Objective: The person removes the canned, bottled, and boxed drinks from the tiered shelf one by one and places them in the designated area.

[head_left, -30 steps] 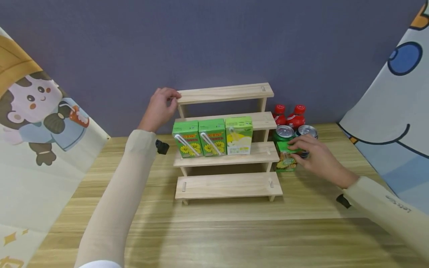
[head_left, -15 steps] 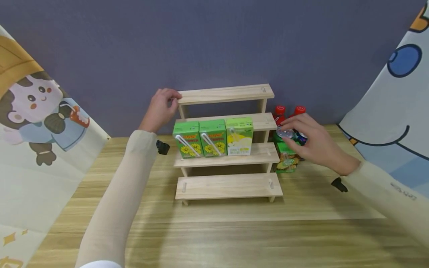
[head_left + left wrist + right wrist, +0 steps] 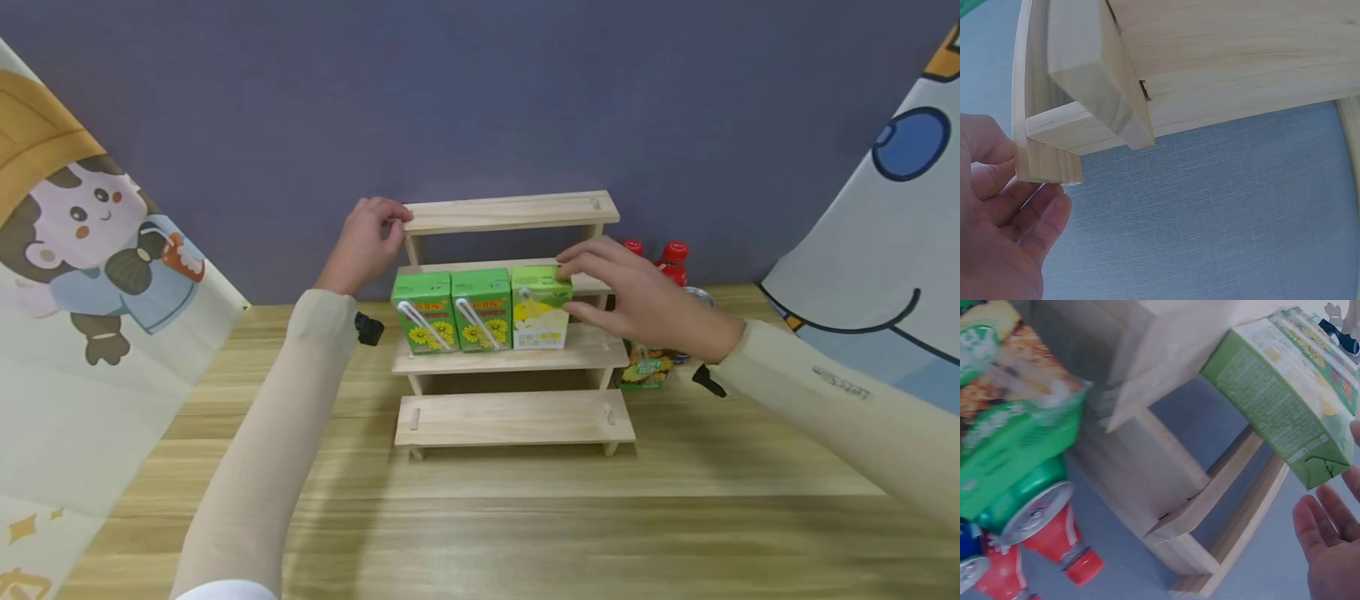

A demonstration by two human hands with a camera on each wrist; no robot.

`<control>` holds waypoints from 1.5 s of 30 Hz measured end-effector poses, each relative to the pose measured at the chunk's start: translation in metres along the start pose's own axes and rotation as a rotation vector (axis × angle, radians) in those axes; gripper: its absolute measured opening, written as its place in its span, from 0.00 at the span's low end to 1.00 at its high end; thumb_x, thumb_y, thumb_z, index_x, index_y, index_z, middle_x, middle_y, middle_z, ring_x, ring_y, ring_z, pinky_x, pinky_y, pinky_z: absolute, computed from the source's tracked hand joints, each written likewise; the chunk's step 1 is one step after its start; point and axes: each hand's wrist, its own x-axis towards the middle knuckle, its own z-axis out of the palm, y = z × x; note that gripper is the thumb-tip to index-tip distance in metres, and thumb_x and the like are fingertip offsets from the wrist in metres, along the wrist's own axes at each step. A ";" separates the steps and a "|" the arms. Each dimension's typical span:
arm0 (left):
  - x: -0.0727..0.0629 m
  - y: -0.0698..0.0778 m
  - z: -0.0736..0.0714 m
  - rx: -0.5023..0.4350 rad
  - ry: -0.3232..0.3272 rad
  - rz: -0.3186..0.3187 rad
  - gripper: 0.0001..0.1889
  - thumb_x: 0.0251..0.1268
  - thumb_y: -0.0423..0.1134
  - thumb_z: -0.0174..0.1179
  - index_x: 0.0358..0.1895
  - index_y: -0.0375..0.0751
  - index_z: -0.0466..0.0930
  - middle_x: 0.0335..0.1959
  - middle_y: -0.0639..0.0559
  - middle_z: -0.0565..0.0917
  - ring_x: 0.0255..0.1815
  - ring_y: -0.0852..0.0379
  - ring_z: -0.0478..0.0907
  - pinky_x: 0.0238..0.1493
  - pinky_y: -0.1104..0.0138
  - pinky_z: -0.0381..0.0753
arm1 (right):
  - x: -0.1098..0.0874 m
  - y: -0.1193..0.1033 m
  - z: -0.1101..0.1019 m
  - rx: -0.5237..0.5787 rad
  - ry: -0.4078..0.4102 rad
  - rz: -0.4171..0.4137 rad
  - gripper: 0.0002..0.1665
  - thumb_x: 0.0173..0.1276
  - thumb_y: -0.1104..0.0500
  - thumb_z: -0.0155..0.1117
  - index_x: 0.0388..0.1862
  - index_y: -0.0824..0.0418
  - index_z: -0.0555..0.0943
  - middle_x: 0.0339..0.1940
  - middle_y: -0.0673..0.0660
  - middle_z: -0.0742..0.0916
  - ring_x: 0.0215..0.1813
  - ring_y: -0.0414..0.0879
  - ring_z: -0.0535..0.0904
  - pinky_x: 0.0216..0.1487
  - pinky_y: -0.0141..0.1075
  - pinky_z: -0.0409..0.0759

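My left hand (image 3: 367,242) holds the left end of the top board of a stepped wooden display rack (image 3: 510,417). In the left wrist view, the thumb and fingers pinch that board's corner. My right hand (image 3: 637,296) is at the right side of a pale green drink carton (image 3: 538,321), its fingers spread around the carton's top right corner. Whether the fingertips touch it, I cannot tell. Left of that carton stand two green drink cartons with yellow flowers, one in the middle (image 3: 482,312) and one at the left end (image 3: 423,315). All three share one step.
Right of the rack, on the wooden table (image 3: 525,533), another green carton (image 3: 645,371) stands before cans, partly hidden by my right hand. Red-capped bottles (image 3: 673,258) stand behind. A grey-blue wall (image 3: 480,100) is at the back, with cartoon-printed panels either side.
My right hand has let go of the carton beside the rack, risen and moved left to the pale green carton on the step. The left hand has stayed on the top board.
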 end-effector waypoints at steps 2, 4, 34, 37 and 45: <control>0.000 0.000 0.000 -0.003 0.002 0.000 0.14 0.72 0.36 0.46 0.50 0.38 0.80 0.53 0.48 0.76 0.52 0.51 0.68 0.52 0.58 0.69 | 0.006 -0.001 0.002 -0.004 -0.023 0.007 0.21 0.58 0.59 0.72 0.49 0.60 0.77 0.58 0.56 0.76 0.57 0.48 0.72 0.53 0.43 0.73; 0.000 0.001 0.000 -0.003 0.004 -0.002 0.13 0.72 0.36 0.46 0.50 0.38 0.80 0.53 0.48 0.76 0.52 0.51 0.68 0.52 0.58 0.70 | 0.011 0.000 0.003 -0.008 -0.044 0.016 0.21 0.59 0.57 0.71 0.49 0.59 0.77 0.58 0.55 0.76 0.57 0.47 0.72 0.53 0.43 0.74; -0.001 -0.001 0.002 0.006 0.022 0.019 0.13 0.71 0.35 0.47 0.49 0.36 0.80 0.53 0.46 0.77 0.52 0.50 0.69 0.52 0.58 0.70 | 0.002 -0.008 -0.030 -0.022 0.104 -0.066 0.22 0.50 0.68 0.75 0.45 0.61 0.79 0.49 0.57 0.82 0.45 0.46 0.77 0.41 0.35 0.73; 0.000 -0.001 0.001 0.009 0.022 0.022 0.13 0.71 0.35 0.47 0.49 0.36 0.80 0.53 0.46 0.77 0.52 0.50 0.69 0.52 0.58 0.70 | -0.009 -0.007 -0.044 -0.057 0.118 -0.062 0.23 0.47 0.69 0.76 0.44 0.62 0.80 0.49 0.57 0.82 0.43 0.45 0.77 0.36 0.32 0.71; 0.001 0.000 0.001 0.006 0.020 0.007 0.13 0.72 0.35 0.46 0.50 0.37 0.80 0.54 0.46 0.76 0.53 0.50 0.68 0.53 0.58 0.69 | -0.045 -0.001 -0.070 -0.156 0.123 0.018 0.24 0.45 0.70 0.76 0.43 0.60 0.81 0.49 0.55 0.82 0.48 0.47 0.77 0.42 0.30 0.72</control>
